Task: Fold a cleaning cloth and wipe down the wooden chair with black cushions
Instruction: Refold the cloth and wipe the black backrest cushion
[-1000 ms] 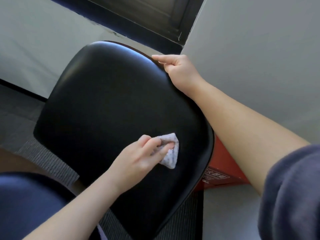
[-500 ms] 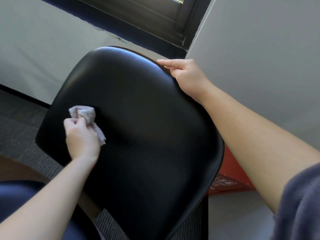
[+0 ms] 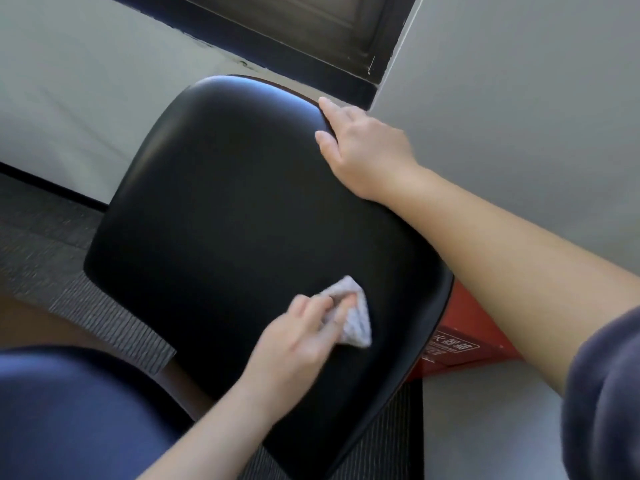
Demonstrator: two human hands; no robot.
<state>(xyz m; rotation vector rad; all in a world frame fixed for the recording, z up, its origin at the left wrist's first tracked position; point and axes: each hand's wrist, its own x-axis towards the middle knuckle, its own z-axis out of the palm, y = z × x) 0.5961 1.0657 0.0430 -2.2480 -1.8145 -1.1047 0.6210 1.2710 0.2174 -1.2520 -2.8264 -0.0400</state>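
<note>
The chair's black cushion [image 3: 225, 209] fills the middle of the view, tilted toward me, with a thin brown wooden rim showing along its top edge. My left hand [image 3: 298, 344] grips a small folded grey-white cloth [image 3: 356, 317] and presses it on the cushion's lower right part. My right hand [image 3: 360, 147] holds the cushion's upper right edge, thumb on the front face, fingers curled behind and hidden.
A grey wall [image 3: 519, 98] stands close on the right, a pale wall [image 3: 69, 81] on the left, with a dark window frame [image 3: 294, 26] above. A red box [image 3: 464, 337] sits behind the cushion's right edge. Striped grey carpet [image 3: 104, 313] lies below; my blue-clad knee [image 3: 69, 417] is lower left.
My left hand swept the cloth from the cushion's left side across to its lower right. My right hand stayed on the upper right edge.
</note>
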